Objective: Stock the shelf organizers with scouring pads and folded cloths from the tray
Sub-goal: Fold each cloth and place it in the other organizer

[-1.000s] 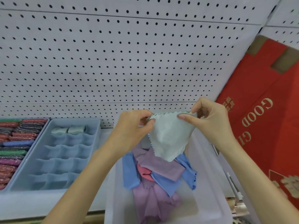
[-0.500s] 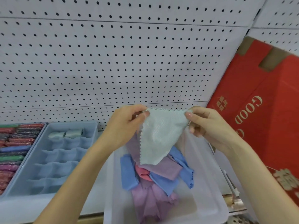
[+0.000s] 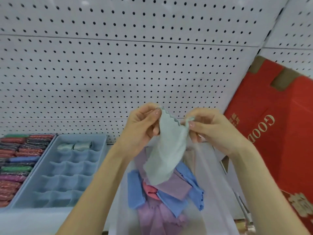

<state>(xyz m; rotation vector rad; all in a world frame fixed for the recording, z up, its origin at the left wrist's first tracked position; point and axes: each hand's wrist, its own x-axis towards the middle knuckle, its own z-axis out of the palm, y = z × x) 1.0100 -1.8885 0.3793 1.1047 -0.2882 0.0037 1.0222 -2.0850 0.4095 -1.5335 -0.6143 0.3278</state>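
Mint-green cloth [image 3: 167,150] hangs over the tray [image 3: 218,192] at six o'clock, its top corners pinched by the left hand [image 3: 144,126] and right hand [image 3: 213,129]; best match corners squarely, crease flat, then carry it to the organizer [image 3: 81,137] at eight o'clock.

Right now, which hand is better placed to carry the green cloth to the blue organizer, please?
Likely the left hand: it pinches the cloth as the right hand does, but the organizer lies on its side.
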